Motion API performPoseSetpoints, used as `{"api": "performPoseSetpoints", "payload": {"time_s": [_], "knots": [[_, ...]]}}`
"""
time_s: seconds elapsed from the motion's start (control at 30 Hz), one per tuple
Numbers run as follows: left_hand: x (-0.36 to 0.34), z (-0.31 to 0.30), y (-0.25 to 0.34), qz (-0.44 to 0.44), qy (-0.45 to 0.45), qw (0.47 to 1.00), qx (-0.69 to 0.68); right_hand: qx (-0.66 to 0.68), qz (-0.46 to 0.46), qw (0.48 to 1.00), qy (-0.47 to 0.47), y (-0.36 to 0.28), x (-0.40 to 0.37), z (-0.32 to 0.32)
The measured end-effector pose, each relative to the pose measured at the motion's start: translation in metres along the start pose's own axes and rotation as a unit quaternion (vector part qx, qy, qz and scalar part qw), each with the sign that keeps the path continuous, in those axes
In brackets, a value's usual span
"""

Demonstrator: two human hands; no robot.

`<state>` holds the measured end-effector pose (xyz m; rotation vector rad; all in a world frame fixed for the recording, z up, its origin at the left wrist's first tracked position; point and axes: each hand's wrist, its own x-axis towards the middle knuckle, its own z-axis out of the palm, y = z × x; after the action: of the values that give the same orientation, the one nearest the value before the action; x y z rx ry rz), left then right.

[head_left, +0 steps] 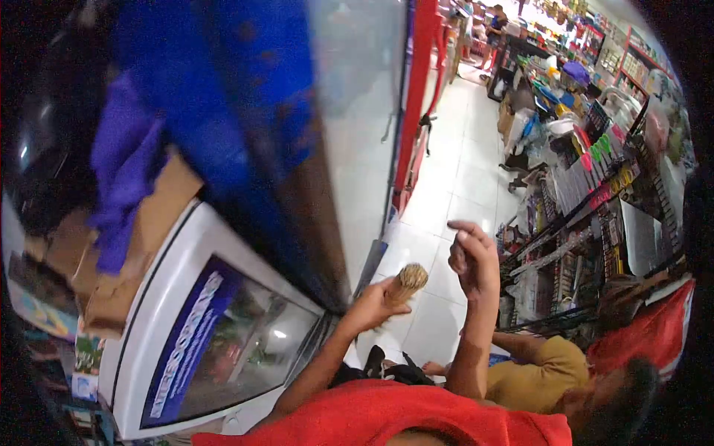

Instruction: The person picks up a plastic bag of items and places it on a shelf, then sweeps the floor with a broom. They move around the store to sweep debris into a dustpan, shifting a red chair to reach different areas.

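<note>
My left hand (pixel 377 303) is closed around a bundle of thin wooden sticks (pixel 413 276). Their pale ends face up towards me, packed in a round cluster. To the right of it and a little higher, my right hand (pixel 476 256) is raised over the tiled floor, apart from the bundle. Its index finger points out to the left and the other fingers are loosely bent, with nothing visible in them.
A white freezer (pixel 126 357) with a glass front stands at the left, with a cardboard box (pixel 167 197) and purple cloth (pixel 123 163) above. Crowded shelves (pixel 587 193) line the right. A tiled aisle (pixel 439 178) runs ahead. A person in a yellow shirt (pixel 535 372) is close at my right.
</note>
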<state>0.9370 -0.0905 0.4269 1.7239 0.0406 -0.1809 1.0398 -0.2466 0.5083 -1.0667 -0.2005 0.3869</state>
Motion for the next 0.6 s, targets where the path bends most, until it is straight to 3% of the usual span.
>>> {"api": "performPoseSetpoints", "payload": {"time_s": [0.03, 0.2, 0.33, 0.4, 0.47, 0.53, 0.6], "knots": [[0.029, 0.002, 0.005, 0.033, 0.005, 0.998, 0.054, -0.012, -0.023, 1.0, 0.013, -0.01, 0.018, -0.01], [0.151, 0.009, 0.033, 0.081, -0.004, 0.997, -0.003, -0.132, -0.06, 0.988, 0.057, -0.024, 0.095, -0.051], [0.256, 0.013, 0.005, 0.071, 0.036, 0.997, -0.002, -0.197, 0.003, 0.98, 0.029, -0.027, 0.153, -0.106], [0.312, 0.013, 0.004, 0.056, -0.004, 0.997, -0.046, -0.241, 0.044, 0.969, 0.021, -0.039, 0.188, -0.13], [0.373, 0.014, 0.003, 0.099, -0.014, 0.995, 0.012, -0.276, 0.05, 0.96, 0.019, -0.046, 0.227, -0.152], [0.433, 0.016, 0.014, 0.065, -0.071, 0.995, -0.023, -0.334, 0.038, 0.942, -0.002, -0.064, 0.275, -0.173], [0.491, 0.02, 0.028, 0.035, -0.051, 0.993, -0.101, -0.314, 0.06, 0.947, 0.017, -0.086, 0.313, -0.19]]}}
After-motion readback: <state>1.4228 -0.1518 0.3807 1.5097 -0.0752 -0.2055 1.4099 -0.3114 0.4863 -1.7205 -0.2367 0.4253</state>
